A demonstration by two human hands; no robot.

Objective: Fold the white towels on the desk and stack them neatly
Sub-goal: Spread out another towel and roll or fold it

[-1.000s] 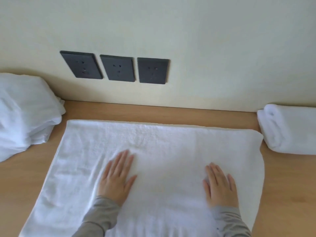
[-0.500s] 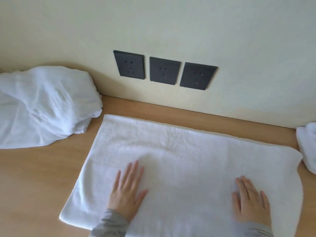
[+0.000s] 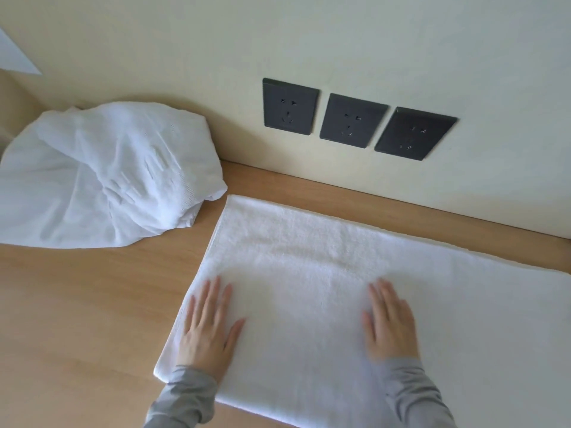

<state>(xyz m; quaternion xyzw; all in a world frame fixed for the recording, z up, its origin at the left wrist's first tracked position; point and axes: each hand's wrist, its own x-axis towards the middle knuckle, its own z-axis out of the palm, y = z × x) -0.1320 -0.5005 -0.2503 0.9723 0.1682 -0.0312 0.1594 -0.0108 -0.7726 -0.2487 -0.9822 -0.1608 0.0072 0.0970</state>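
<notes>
A white terry towel point(image 3: 324, 257) lies flat on the wooden desk point(image 3: 77, 304), folded into a wide rectangle, its right end running out of view. My left hand point(image 3: 207, 329) presses flat on it near its left edge, fingers straight and slightly spread. My right hand point(image 3: 391, 322) lies flat on the towel's middle, fingers together. Both wrists wear grey sleeves. A crumpled heap of white towels point(image 3: 99, 177) sits at the back left of the desk, apart from the flat towel.
The cream wall point(image 3: 401, 41) rises right behind the desk and carries three dark power sockets point(image 3: 350, 123). A pale panel edge point(image 3: 15, 57) shows at the upper left. Bare desk wood stretches in front of the crumpled heap.
The view has swung left: the heap now shows fully and the folded towel at the right has left the frame. Both hands have slid leftward on the flat towel, the left nearing its edge.
</notes>
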